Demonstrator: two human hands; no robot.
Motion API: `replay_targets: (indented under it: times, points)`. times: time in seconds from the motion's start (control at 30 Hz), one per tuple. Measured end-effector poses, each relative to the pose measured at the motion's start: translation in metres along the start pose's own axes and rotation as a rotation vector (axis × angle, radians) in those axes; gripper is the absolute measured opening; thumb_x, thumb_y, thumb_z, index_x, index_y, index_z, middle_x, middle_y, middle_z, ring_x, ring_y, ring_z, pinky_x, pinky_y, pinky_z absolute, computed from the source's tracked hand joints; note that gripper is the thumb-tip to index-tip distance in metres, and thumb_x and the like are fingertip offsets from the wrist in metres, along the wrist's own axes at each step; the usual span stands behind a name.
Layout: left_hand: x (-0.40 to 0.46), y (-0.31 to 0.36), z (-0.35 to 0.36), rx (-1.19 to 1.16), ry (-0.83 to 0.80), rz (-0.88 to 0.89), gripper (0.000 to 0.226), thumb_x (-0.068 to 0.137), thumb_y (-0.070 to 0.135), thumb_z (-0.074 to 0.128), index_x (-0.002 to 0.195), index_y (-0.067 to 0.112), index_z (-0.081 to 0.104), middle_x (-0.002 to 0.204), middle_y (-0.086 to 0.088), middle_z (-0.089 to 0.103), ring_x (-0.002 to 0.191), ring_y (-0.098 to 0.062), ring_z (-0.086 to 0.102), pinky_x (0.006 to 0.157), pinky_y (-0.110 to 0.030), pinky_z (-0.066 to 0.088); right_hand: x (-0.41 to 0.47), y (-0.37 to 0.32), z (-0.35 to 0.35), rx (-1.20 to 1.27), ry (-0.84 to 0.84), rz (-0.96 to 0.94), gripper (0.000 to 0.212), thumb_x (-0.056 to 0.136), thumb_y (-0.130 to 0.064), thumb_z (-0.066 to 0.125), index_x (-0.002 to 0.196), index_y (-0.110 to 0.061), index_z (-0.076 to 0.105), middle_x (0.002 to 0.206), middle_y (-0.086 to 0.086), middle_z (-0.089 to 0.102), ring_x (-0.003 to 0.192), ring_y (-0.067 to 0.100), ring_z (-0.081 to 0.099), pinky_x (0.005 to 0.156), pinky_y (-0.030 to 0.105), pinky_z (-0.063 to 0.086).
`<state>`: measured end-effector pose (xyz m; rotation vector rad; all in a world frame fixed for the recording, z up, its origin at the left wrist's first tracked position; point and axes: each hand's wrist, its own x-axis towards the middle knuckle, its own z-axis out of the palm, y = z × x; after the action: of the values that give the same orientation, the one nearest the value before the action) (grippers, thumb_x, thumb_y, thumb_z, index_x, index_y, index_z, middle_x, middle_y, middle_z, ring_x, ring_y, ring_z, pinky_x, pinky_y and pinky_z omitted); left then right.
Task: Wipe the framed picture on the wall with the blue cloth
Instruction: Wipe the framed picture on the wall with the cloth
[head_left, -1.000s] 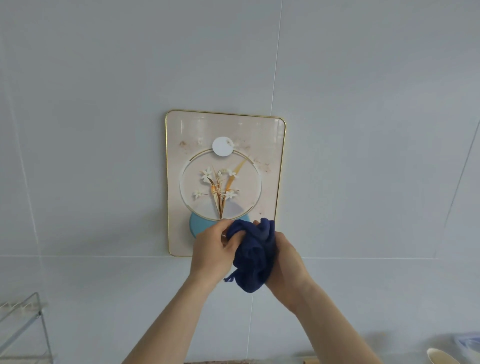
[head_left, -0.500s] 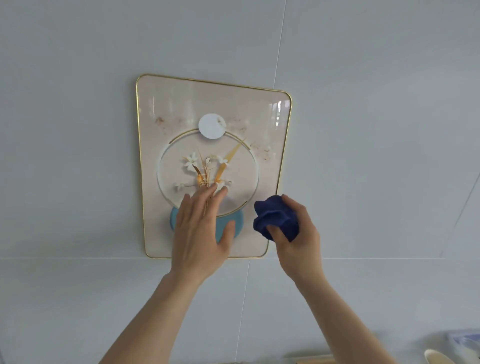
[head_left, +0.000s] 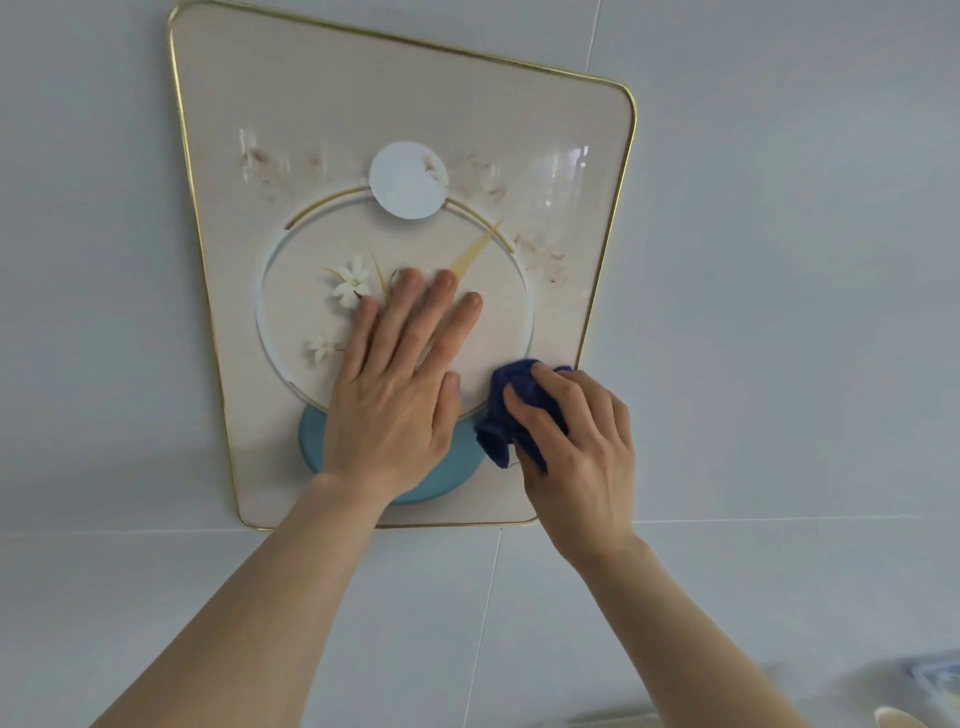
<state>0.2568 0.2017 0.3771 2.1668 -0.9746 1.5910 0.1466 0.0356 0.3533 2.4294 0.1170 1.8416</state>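
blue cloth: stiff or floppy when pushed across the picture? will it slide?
Probably floppy: the blue cloth is bunched into uneven folds under the right hand, a loose corner hanging free. It likely slides easily, since the framed picture looks glossy, with reflections near its upper right. It may unbunch when dragged. The left hand lies flat on the picture, perhaps steadying it.

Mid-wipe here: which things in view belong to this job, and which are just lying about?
In the job:
- framed picture
- blue cloth, bunched in the right hand
- left hand, flat on the picture

Lying about:
- pale object, bottom right corner
- bluish item above it, too blurred to identify
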Motion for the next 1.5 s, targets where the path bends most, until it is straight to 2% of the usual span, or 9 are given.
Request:
replay_targets:
  times: [0.13,0.3,0.77,0.97,1.07,1.13,1.2,1.33,1.5]
  points:
    - [-0.002,0.000,0.007,-0.010,0.042,-0.004,0.069,0.103,0.026,0.040,0.166,0.023,0.012,0.176,-0.001,0.010,0.163,-0.024,0.002,0.131,-0.048,0.003,0.013,0.007,-0.008,0.014,0.010,-0.036,0.024,0.088,-0.003,0.074,0.109,-0.013,0.076,0.120,0.009,0.072,0.111,0.033,0.062,0.089,0.044,0.050]
    - [-0.001,0.002,0.008,-0.017,0.074,-0.009,0.070,0.102,0.025,0.040,0.166,0.023,0.013,0.176,0.000,0.008,0.163,-0.024,0.002,0.131,-0.048,0.001,0.060,0.016,-0.019,0.045,0.126,0.133,0.025,0.085,0.000,0.071,0.110,-0.006,0.075,0.121,0.013,0.070,0.107,0.036,0.061,0.086,0.044,0.048]
    - [-0.001,0.007,0.004,-0.028,0.058,-0.028,0.068,0.103,0.026,0.038,0.166,0.023,0.014,0.176,-0.001,0.011,0.163,-0.025,0.003,0.131,-0.049,0.001,0.027,0.012,-0.018,-0.027,0.051,0.059,0.028,0.080,0.006,0.076,0.104,-0.007,0.076,0.118,0.010,0.073,0.105,0.033,0.065,0.087,0.040,0.048]
    - [0.002,0.013,-0.012,-0.044,0.003,-0.063,0.067,0.102,0.022,0.042,0.165,0.022,0.021,0.175,-0.001,0.015,0.163,-0.026,0.008,0.131,-0.052,0.008,-0.029,0.011,-0.027,-0.054,-0.221,-0.058,0.024,0.081,0.000,0.066,0.099,-0.012,0.075,0.111,0.005,0.074,0.101,0.029,0.068,0.081,0.038,0.056]
    - [0.004,0.019,-0.026,-0.074,-0.037,-0.095,0.062,0.103,0.026,0.041,0.163,0.019,0.028,0.174,-0.003,0.021,0.162,-0.028,0.012,0.130,-0.054,0.013,-0.041,0.006,-0.041,-0.030,-0.460,-0.053,0.010,0.076,-0.013,0.074,0.084,-0.019,0.074,0.095,-0.004,0.073,0.084,0.023,0.066,0.069,0.031,0.054]
    - [0.006,0.023,-0.034,-0.079,-0.056,-0.103,0.062,0.103,0.028,0.044,0.162,0.017,0.030,0.173,-0.005,0.023,0.162,-0.029,0.014,0.129,-0.054,0.016,-0.049,0.001,-0.050,-0.031,-0.774,0.028,0.014,0.072,-0.015,0.075,0.080,-0.024,0.069,0.089,-0.007,0.069,0.077,0.022,0.061,0.064,0.029,0.047]
    - [0.007,0.025,-0.041,-0.070,-0.069,-0.102,0.064,0.103,0.031,0.047,0.162,0.016,0.030,0.173,-0.007,0.023,0.161,-0.030,0.016,0.129,-0.053,0.017,-0.050,0.003,-0.060,0.041,-0.895,0.233,0.011,0.082,-0.020,0.064,0.091,-0.026,0.067,0.090,-0.007,0.066,0.079,0.022,0.059,0.064,0.032,0.047]
    - [0.013,0.027,-0.051,-0.056,-0.058,-0.099,0.068,0.102,0.034,0.050,0.163,0.017,0.026,0.173,-0.008,0.022,0.161,-0.030,0.016,0.130,-0.051,0.014,0.002,0.009,-0.083,0.322,-0.368,0.547,0.029,0.082,-0.009,0.076,0.099,-0.032,0.077,0.093,-0.013,0.071,0.081,0.014,0.066,0.069,0.027,0.052]
    - [0.027,0.030,-0.055,-0.032,-0.065,-0.119,0.081,0.098,0.040,0.057,0.165,0.014,0.018,0.175,-0.008,0.016,0.162,-0.028,0.010,0.132,-0.046,0.006,0.094,0.006,-0.091,0.191,0.032,0.238,0.045,0.075,0.000,0.083,0.115,-0.018,0.075,0.118,-0.001,0.072,0.099,0.026,0.066,0.075,0.037,0.054]
